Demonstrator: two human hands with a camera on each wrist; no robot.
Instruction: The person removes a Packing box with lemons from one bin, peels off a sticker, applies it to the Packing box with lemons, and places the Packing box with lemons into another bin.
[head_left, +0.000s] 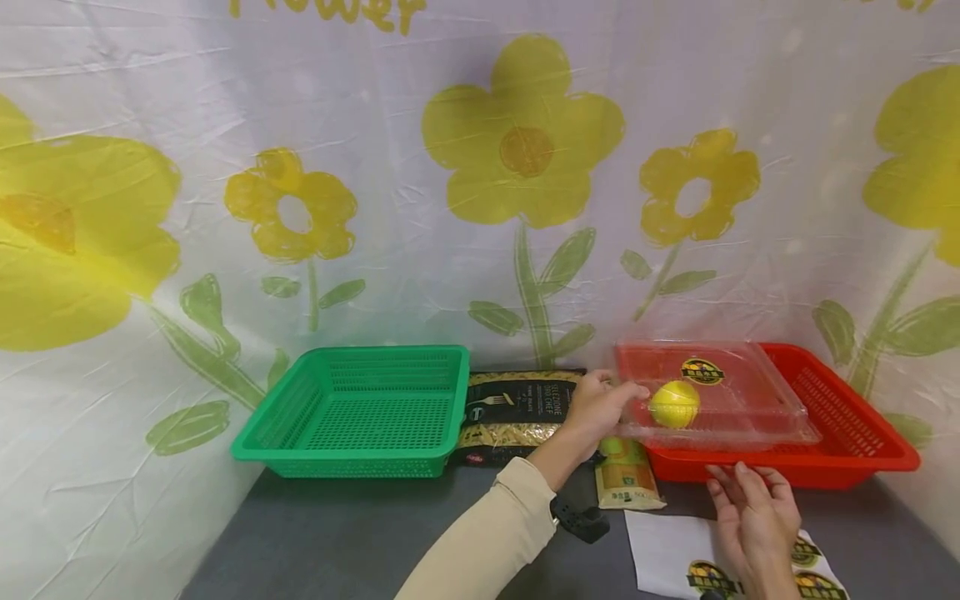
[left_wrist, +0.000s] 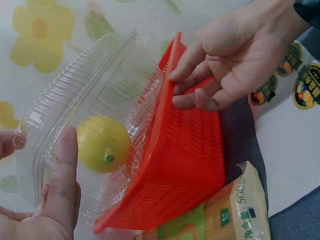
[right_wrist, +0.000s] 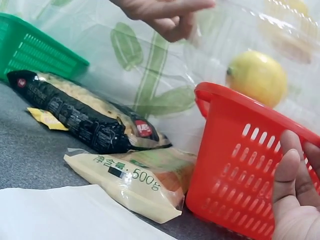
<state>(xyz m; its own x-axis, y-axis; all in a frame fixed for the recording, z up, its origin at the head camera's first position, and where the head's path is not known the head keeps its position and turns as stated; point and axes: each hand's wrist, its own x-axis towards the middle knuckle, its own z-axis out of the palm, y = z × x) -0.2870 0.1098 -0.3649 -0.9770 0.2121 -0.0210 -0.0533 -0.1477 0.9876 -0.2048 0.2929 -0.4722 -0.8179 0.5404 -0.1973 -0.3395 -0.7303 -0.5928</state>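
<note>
A clear plastic clamshell box (head_left: 738,417) with a round label on its lid rests over the red basket (head_left: 862,462). Inside the box lies a lemon (left_wrist: 103,144), near its left end. My left hand (head_left: 600,408) grips the box's left edge between thumb and fingers. At the front rim of the basket is my right hand (head_left: 757,517), palm up with loosely bent fingers; in the left wrist view its fingertips touch or nearly touch the rim. It holds nothing that shows.
To the left stands a green basket (head_left: 442,462). A black pasta bag (head_left: 517,417) and a smaller 500g bag (head_left: 630,483) lie between the baskets. A white sticker sheet (head_left: 667,542) lies under my right hand. Behind hangs a flowered curtain (head_left: 390,275).
</note>
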